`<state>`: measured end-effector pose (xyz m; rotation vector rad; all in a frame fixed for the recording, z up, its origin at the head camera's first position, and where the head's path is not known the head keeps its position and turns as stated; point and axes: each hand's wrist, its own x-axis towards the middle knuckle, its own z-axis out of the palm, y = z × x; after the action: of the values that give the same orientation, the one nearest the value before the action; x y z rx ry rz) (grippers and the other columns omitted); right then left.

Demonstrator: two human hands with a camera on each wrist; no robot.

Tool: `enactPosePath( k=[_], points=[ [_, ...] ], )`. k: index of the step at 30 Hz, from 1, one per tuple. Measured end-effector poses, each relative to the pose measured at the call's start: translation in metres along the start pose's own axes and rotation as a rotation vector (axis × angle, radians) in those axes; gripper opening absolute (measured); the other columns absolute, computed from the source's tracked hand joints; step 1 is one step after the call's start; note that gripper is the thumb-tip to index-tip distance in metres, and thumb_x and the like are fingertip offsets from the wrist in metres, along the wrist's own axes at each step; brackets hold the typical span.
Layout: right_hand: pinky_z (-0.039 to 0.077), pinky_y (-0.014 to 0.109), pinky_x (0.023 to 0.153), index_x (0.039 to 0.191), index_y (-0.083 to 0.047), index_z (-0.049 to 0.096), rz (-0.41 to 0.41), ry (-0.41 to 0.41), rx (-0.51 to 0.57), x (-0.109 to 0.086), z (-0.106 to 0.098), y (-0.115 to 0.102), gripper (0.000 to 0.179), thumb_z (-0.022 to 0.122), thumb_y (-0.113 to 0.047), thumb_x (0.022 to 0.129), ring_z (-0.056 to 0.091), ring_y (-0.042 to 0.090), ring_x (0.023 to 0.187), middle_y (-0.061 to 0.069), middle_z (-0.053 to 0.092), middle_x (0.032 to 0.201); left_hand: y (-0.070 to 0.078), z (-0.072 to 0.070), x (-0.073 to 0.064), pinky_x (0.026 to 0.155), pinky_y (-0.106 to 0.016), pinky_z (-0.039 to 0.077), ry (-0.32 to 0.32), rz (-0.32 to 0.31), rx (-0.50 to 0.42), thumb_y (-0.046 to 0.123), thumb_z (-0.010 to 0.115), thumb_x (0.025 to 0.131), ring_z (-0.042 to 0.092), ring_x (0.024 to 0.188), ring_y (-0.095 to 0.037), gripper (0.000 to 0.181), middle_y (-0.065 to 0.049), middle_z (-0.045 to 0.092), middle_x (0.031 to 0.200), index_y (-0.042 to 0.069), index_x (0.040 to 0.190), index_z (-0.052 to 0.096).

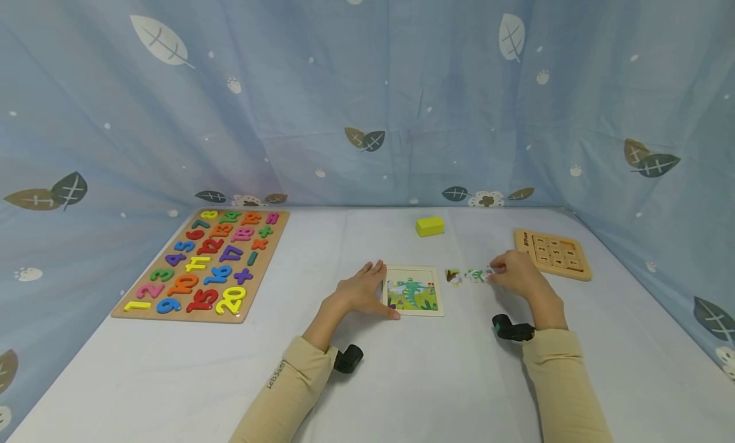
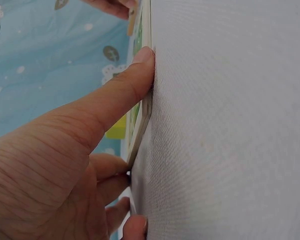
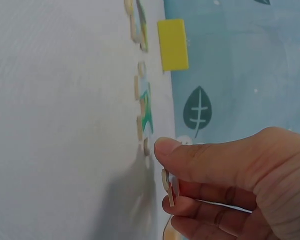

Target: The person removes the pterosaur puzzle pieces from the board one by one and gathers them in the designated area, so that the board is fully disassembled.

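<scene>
My left hand [image 1: 360,294] rests at the left side of a square picture puzzle [image 1: 411,291] in a pale wooden frame, its green dinosaur scene facing up. In the left wrist view the straight thumb [image 2: 122,87] touches the frame's near edge, and a fingertip meets its left corner. My right hand [image 1: 517,276] pinches a small jigsaw piece [image 3: 172,189] between thumb and fingers, partly hidden by them. Just left of that hand lies a jigsaw piece with green on white [image 1: 475,276]. Closer to the frame is a brown and green jigsaw piece [image 1: 453,276].
A yellow block [image 1: 430,226] stands behind the puzzle. Right of my right hand lies a wooden number-tile board [image 1: 559,255]. A large board of colourful numbers [image 1: 201,264] covers the table's left side. A blue patterned curtain [image 1: 367,98] rises behind the white tabletop [image 1: 436,379].
</scene>
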<state>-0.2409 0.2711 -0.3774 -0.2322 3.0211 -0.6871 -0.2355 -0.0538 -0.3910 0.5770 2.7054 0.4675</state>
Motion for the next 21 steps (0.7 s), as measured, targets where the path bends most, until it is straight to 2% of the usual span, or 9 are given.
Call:
enactPosePath(
  k=[14, 21],
  points=[
    [0.052, 0.042, 0.070, 0.109, 0.014, 0.065, 0.074, -0.011, -0.009, -0.0008, 0.0001, 0.0055, 0.036, 0.072, -0.008, 0.081, 0.063, 0.035, 0.089, 0.030, 0.065, 0.105, 0.0002, 0.0002, -0.0001, 0.110, -0.060, 0.029, 0.000, -0.004, 0.002, 0.057, 0.075, 0.074, 0.008, 0.151, -0.022, 0.110, -0.002, 0.011, 0.163, 0.011, 0.155, 0.017],
    [0.051, 0.042, 0.071, 0.109, 0.013, 0.065, 0.087, -0.008, -0.023, -0.0007, 0.0013, 0.0060, 0.037, 0.071, -0.010, 0.082, 0.062, 0.035, 0.090, 0.030, 0.065, 0.106, 0.0007, -0.0004, -0.0001, 0.110, -0.060, 0.028, -0.003, -0.010, 0.005, 0.057, 0.075, 0.074, 0.008, 0.151, -0.022, 0.110, -0.001, 0.011, 0.163, 0.012, 0.155, 0.016]
  ],
)
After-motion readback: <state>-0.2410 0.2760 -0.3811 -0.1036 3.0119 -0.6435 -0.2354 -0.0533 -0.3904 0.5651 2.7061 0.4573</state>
